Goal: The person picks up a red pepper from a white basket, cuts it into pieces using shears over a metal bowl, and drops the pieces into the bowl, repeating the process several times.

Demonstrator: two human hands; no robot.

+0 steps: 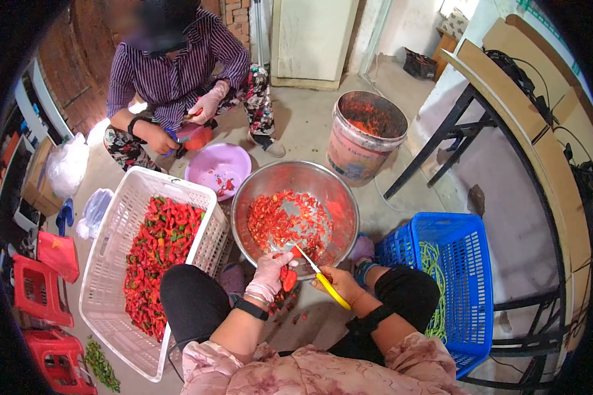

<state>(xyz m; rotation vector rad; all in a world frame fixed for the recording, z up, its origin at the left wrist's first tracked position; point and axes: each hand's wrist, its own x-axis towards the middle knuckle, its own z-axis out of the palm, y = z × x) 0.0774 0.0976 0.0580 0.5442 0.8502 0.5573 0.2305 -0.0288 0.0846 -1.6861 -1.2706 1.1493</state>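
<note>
My left hand (267,276), in a thin clear glove, is closed around red chili peppers (288,279) at the near rim of a large steel bowl (346,197). In my right hand (341,287) are scissors with yellow handles (334,294). Their blades point up and left over the bowl's near edge, close to the left hand's fingertips. Chopped red pepper pieces (270,220) cover much of the bowl's bottom. Left of the bowl, a white plastic crate (102,276) holds a heap of whole red peppers (161,257), a few with green parts.
Across from me sits a person (178,85) in a striped shirt, holding blue-handled scissors (171,141). A purple basin (234,156) and a stained bucket (359,148) stand beyond the bowl. At right are a blue crate (471,283) and a table (527,145); red stools (43,289) are at left.
</note>
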